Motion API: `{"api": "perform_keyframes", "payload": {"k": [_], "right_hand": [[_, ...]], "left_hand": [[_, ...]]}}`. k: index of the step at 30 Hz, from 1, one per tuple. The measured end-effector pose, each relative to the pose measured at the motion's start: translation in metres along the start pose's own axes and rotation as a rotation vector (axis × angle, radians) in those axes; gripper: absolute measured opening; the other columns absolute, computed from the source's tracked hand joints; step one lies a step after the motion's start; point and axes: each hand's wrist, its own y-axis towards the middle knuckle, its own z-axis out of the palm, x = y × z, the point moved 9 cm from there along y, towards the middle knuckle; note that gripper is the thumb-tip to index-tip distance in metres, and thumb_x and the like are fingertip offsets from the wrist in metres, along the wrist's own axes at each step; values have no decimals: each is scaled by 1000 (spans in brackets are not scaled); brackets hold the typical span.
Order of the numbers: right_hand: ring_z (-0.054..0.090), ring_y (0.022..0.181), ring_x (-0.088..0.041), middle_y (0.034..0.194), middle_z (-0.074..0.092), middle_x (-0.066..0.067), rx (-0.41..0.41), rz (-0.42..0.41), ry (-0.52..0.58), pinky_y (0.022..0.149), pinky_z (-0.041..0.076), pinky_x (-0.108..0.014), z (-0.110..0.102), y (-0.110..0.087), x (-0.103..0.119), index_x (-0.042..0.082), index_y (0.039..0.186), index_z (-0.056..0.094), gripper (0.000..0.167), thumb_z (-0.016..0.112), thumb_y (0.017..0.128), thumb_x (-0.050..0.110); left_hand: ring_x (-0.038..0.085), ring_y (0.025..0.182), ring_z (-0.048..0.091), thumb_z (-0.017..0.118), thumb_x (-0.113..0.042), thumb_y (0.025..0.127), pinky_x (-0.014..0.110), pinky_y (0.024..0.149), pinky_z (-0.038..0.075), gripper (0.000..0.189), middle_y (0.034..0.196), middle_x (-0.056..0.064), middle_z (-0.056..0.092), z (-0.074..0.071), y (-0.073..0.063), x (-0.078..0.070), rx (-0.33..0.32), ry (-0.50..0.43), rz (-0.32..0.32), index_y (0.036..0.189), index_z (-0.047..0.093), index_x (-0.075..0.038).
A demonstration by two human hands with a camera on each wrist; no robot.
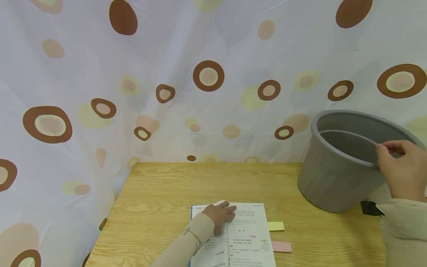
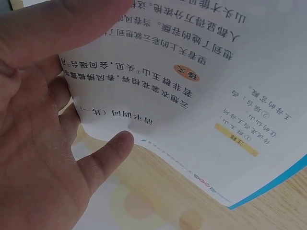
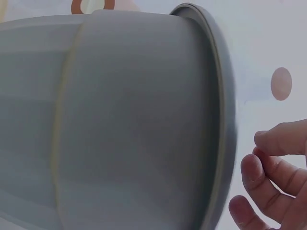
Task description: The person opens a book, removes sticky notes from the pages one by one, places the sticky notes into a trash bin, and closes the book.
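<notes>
On the table lies an open book [image 1: 247,237], its text upside down and a blue cover edge showing. My left hand [image 1: 221,215] is at its upper part, holding a printed page [image 2: 158,86]; in the left wrist view the thumb [image 2: 57,26] crosses the page's face and several fingertips are hidden behind its edge. The little finger [image 2: 108,160] shows at the page border. At the right, a large grey bin [image 1: 340,181] stands with its mouth up. Close to its rim is my right hand [image 1: 405,167], fingers loosely bent and thumb near the index finger, nothing visible between them.
A yellow sticky tab [image 1: 276,226] and a pink tab [image 1: 281,246] stick out from the book's right side. Beside the right sleeve is a small black object [image 1: 371,208]. A spotted curtain [image 1: 180,122] hangs behind the wooden table [image 1: 160,193].
</notes>
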Motion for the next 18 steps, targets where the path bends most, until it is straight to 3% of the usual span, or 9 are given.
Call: {"api": "perform_keyframes", "payload": {"k": [5, 8, 11, 13, 15, 18], "right_hand": [[33, 66, 13, 75, 35, 37, -39, -33, 33, 54, 31, -13, -4, -5, 5, 6, 107, 66, 31, 56, 96, 32], [29, 68, 17, 75, 31, 41, -85, -107, 30, 59, 30, -16, -10, -15, 18, 1, 111, 67, 35, 55, 96, 30], [28, 75, 21, 77, 31, 44, -167, -209, 51, 72, 32, -16, -21, -33, 38, -3, 107, 70, 33, 57, 96, 25], [46, 80, 8, 80, 52, 31, -214, -314, 83, 87, 41, -23, -28, -49, 54, -8, 104, 70, 30, 59, 95, 19], [58, 91, -15, 85, 68, 5, -248, -412, 119, 106, 39, -32, -34, -65, 68, -11, 100, 70, 29, 60, 94, 15], [53, 98, -54, 92, 65, -37, -266, -557, 116, 113, 35, -56, -38, -88, 85, -15, 94, 69, 34, 60, 95, 18]], "left_hand": [[8, 154, 23, 79, -21, 76, 42, 116, 44, 84, 162, -25, 24, -2, -1, -1, -3, -2, -3, 148, 41, -42], [8, 154, 22, 78, -20, 77, 43, 116, 43, 83, 162, -24, 24, -2, -2, -1, -3, -6, -6, 148, 41, -42], [9, 154, 23, 77, -20, 79, 43, 116, 43, 81, 162, -24, 25, -2, -2, -1, -9, 0, -4, 149, 41, -41], [9, 154, 24, 75, -19, 80, 43, 116, 43, 79, 162, -23, 25, -3, -2, -2, -19, 8, -6, 149, 41, -40], [9, 153, 24, 74, -18, 81, 43, 116, 44, 78, 162, -23, 26, -3, -2, -2, -26, 20, -7, 149, 41, -40], [8, 153, 25, 74, -17, 81, 41, 116, 44, 77, 162, -23, 27, -3, -2, -3, -28, 28, -14, 148, 42, -40]]}}
